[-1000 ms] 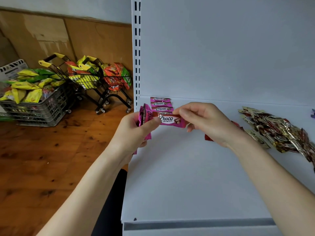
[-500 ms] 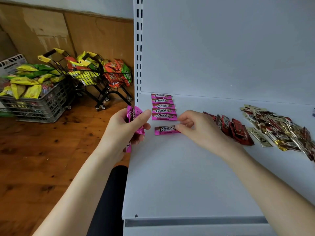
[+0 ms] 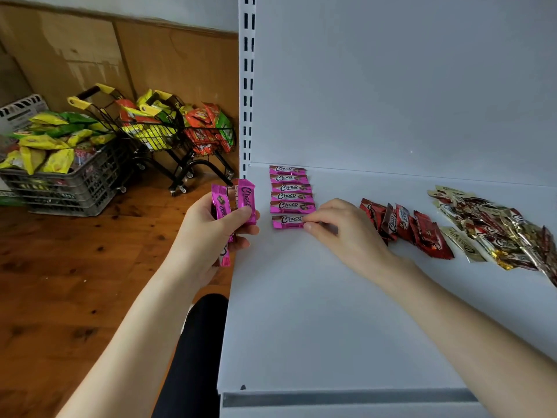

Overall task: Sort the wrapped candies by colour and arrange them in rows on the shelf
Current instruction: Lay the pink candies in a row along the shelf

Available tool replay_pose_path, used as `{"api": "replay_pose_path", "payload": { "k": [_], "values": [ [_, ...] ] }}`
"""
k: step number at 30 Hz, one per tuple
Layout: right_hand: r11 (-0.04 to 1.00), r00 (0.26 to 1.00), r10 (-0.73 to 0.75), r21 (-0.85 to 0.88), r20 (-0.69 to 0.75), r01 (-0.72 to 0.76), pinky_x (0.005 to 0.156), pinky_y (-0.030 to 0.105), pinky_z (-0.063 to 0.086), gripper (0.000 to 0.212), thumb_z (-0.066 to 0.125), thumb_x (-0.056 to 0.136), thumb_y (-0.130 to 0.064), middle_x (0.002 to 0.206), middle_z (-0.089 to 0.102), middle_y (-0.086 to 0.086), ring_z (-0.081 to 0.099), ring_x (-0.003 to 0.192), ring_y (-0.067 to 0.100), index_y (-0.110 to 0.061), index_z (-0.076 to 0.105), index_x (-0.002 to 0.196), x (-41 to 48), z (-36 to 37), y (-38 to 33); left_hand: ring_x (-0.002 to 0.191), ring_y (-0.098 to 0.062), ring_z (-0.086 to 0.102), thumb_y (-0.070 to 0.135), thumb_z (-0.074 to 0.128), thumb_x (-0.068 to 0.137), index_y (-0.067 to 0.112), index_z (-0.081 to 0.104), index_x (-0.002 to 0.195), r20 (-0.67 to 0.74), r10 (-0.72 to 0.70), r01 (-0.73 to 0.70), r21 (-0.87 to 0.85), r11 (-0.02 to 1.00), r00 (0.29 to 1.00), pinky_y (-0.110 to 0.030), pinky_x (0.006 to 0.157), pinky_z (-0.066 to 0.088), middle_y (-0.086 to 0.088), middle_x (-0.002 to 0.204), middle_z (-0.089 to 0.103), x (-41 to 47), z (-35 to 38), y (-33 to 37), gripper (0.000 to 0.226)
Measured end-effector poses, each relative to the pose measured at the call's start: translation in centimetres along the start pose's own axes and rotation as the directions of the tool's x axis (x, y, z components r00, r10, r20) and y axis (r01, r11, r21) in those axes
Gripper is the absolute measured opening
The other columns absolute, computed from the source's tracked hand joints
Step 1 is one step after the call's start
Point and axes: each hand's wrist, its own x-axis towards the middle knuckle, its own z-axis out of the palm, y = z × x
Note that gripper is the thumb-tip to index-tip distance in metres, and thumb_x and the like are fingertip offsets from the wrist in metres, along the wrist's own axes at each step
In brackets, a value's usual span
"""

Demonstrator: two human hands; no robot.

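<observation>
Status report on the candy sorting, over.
Left hand grips spare pink candies. Right hand pinches sixth pink candy at near end of pink row. Red pile beside right hand, gold pile farther right; nothing blocking.

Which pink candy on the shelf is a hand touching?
The frontmost pink candy, sixth in the row: the right hand pinches its right end. The five candies behind lie untouched; the left hand grips other pink candies.

We see a knotty wooden floor (image 3: 60,282) on the left, brown board panelling (image 3: 150,55) behind it, a grey crate (image 3: 75,188) of snack bags and two small wire trolleys (image 3: 156,137) against that wall.
</observation>
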Motion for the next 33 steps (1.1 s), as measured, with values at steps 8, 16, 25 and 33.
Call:
{"api": "replay_pose_path", "payload": {
  "k": [8,16,25,33],
  "values": [
    [1.000,1.000,-0.005,-0.013,-0.029,0.005,0.075,0.023,0.034,0.020,0.058,0.090,-0.020,0.099,0.060,0.003,0.050,0.094,0.014,-0.014,0.071,0.104,-0.1,0.3,0.2,0.052,-0.006,0.063,0.010,0.060,0.088,0.014,0.056,0.101,-0.034,-0.013,0.013,0.003,1.000,0.999,-0.015,0.042,0.047,-0.008,0.083,0.068,0.2,0.1,-0.3,0.015],
    [0.997,0.998,-0.042,-0.067,-0.048,0.038,0.069,0.017,0.026,0.023,0.054,0.092,-0.024,0.101,0.059,0.001,0.046,0.094,0.010,-0.018,0.069,0.108,-0.2,0.5,0.2,0.052,-0.006,0.063,0.009,0.059,0.089,0.014,0.056,0.105,-0.037,-0.033,0.033,0.009,0.999,0.999,-0.015,0.043,0.047,-0.008,0.086,0.068,0.2,0.1,-0.2,0.017],
    [0.961,0.975,0.070,0.277,-0.213,-0.008,0.065,0.002,0.036,0.014,0.057,0.089,-0.012,0.085,0.060,-0.009,0.053,0.073,-0.013,-0.016,0.068,0.097,0.5,-0.4,-0.1,0.053,-0.006,0.063,0.006,0.062,0.084,0.015,0.061,0.093,0.041,0.021,-0.024,0.074,0.997,0.999,-0.015,0.046,0.049,-0.001,0.066,0.067,-0.4,0.2,0.0,0.012],
    [0.713,0.997,0.075,0.697,0.035,-0.079,0.058,0.015,0.047,0.014,0.060,0.086,-0.010,0.065,0.066,-0.012,0.061,0.061,0.002,-0.023,0.063,0.089,-0.2,-2.4,-2.6,0.048,-0.003,0.057,0.007,0.065,0.082,0.018,0.063,0.083,0.219,0.048,-0.098,0.223,0.970,0.975,-0.015,0.044,0.047,0.006,0.054,0.062,-0.9,1.7,0.2,0.011]
  ]
}}
